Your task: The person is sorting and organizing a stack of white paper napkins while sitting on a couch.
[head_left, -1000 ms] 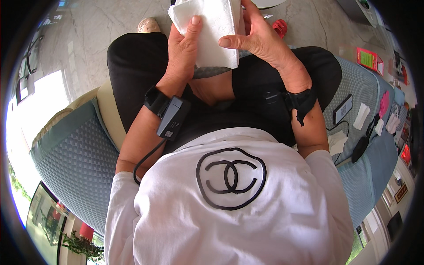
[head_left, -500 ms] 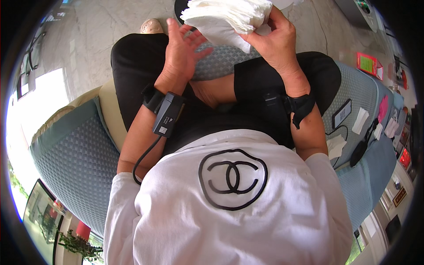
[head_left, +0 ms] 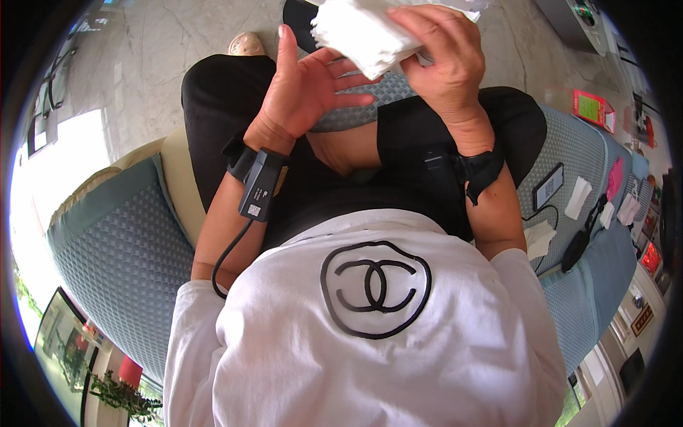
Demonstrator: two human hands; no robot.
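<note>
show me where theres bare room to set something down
Bare seat cover lies between the red box and the phone; bare floor lies left of the beige shoe. Right of the phone it is crowded: white sheet, black item, pink item.

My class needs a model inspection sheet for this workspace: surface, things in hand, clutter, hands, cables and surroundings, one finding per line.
Surface: blue quilted seat cover, partly littered at right.
Things in hand: stack of white tissues, slightly fanned at its left edge.
Clutter: phone, folded white tissue, pink item and long black object, all at right.
Hands: right hand grips the stack; left hand is open beside it, contact unclear.
Cables: black cable from the black device on the left forearm; thin dark cable near the phone.
Surroundings: grey floor, pale shoe, green plant.
</note>
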